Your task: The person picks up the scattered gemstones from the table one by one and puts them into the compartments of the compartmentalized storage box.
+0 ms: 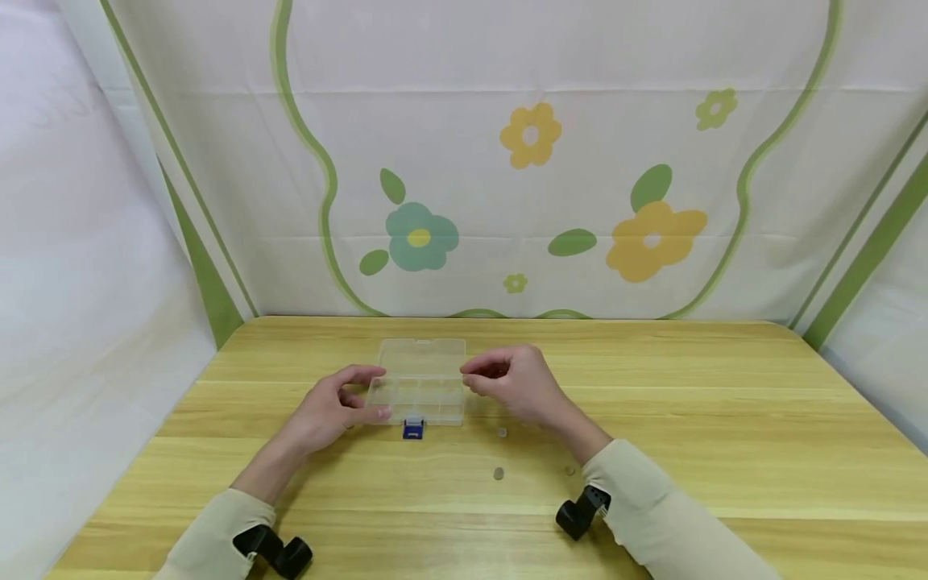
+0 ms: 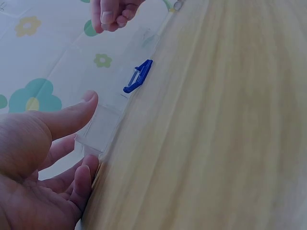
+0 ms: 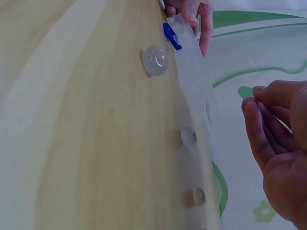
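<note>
A clear plastic compartment box (image 1: 428,392) lies on the table with its lid (image 1: 423,357) raised at the back and a blue latch (image 1: 413,429) at the front. My left hand (image 1: 329,409) grips its left end, thumb by the front edge and fingers at the side and back. Beside the box's right edge, my right hand (image 1: 518,385) is raised with thumb and index fingertips brought together. I cannot tell whether something small is between them. Clear rounded pieces lie on the table: a bigger dome (image 3: 156,61) and two smaller ones, one (image 3: 188,136) nearer the box's line.
The wooden table (image 1: 725,419) reaches back to a hanging white cloth (image 1: 594,161) printed with flowers. Small pieces (image 1: 499,474) sit in front of and below my right hand, one (image 1: 569,470) close to the right wrist camera (image 1: 576,515).
</note>
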Available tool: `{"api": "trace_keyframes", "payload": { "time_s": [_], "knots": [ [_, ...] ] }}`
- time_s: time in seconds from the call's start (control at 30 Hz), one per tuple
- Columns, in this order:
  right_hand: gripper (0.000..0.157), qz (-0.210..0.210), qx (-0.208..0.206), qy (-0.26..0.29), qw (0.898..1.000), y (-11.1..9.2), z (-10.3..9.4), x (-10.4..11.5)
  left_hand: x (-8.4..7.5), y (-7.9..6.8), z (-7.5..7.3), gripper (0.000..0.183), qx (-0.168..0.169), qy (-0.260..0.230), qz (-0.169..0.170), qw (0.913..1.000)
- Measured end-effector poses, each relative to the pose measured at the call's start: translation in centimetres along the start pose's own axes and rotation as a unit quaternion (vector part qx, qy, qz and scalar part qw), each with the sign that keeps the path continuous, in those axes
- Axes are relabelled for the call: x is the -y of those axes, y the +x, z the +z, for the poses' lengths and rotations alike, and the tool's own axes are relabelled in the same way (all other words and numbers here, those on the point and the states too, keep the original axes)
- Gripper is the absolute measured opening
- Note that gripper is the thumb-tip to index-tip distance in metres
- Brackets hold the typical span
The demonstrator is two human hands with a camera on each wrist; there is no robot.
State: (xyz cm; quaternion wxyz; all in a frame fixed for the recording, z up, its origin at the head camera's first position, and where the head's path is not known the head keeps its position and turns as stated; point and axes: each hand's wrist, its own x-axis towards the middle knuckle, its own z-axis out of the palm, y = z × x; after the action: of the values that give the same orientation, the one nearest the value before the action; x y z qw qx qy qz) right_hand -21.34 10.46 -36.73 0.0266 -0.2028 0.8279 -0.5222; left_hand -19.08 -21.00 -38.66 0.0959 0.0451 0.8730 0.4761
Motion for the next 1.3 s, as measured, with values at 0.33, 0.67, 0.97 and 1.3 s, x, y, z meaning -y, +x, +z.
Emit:
{"api": "trace_keyframes", "payload": {
  "time_s": [0.33,0.67,0.97,1.3],
  "knots": [
    [0.013,0.017,0.009,-0.04,0.999,0.7,0.8,-0.1,0.0,0.0,0.1,0.068,-0.003,0.012,0.004,0.9999],
    [0.009,0.039,0.016,-0.07,0.997,0.9,0.7,-0.4,-0.2,0.4,0.7,0.067,-0.008,0.021,0.007,0.9997],
    [0.008,0.011,0.032,-0.131,0.991,1.5,1.5,0.0,-0.1,0.4,0.7,0.067,-0.007,0.021,0.003,0.9998],
    [0.009,-0.012,0.035,-0.176,0.984,1.7,1.8,0.4,-0.1,0.4,0.6,0.067,-0.011,0.029,0.001,0.9995]
  ]
}}
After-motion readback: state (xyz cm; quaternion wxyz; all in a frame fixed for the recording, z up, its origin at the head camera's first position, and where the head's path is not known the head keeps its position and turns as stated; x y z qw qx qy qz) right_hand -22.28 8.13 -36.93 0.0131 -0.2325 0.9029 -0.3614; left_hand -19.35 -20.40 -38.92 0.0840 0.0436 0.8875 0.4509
